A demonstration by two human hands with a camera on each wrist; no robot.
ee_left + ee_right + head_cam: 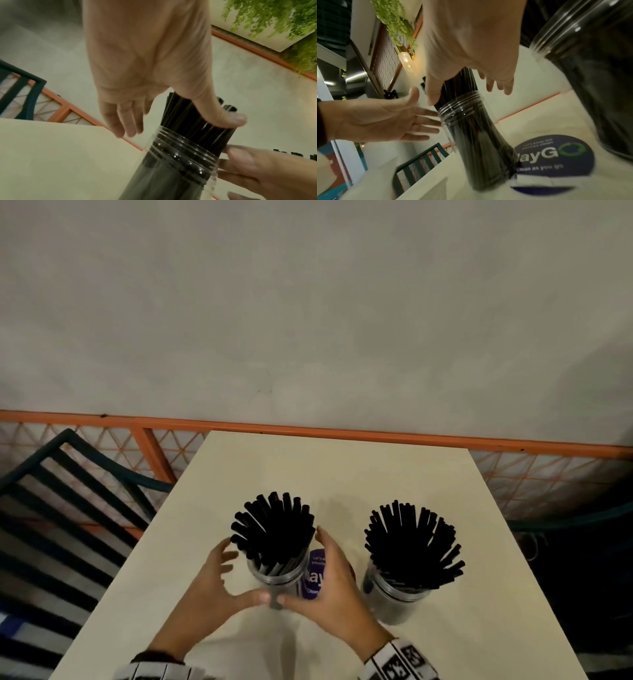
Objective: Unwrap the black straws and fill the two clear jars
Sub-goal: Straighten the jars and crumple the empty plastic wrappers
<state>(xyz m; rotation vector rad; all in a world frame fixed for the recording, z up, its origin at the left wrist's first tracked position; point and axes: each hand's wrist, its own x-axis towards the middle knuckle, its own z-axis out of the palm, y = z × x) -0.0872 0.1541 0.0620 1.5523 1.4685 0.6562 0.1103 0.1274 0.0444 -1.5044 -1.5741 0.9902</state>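
On the table (342, 467), both jars, left jar (279, 580) and right jar (399, 597), are standing packed with straws (274, 525). Left hand (214, 583) and right hand (330, 587) are cupping the left one, fingers spread. Filling looks finished; no wrappers are showing.

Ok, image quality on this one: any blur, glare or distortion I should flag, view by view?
Head view: dim, even light, soft shadows on the table, both jars of straws fairly sharp. Left wrist view: motion blur on the left hand; small glare specks on the left jar threads. Right wrist view: strong wide-angle warp, the right jar looming and blurred, the sticker smeared.
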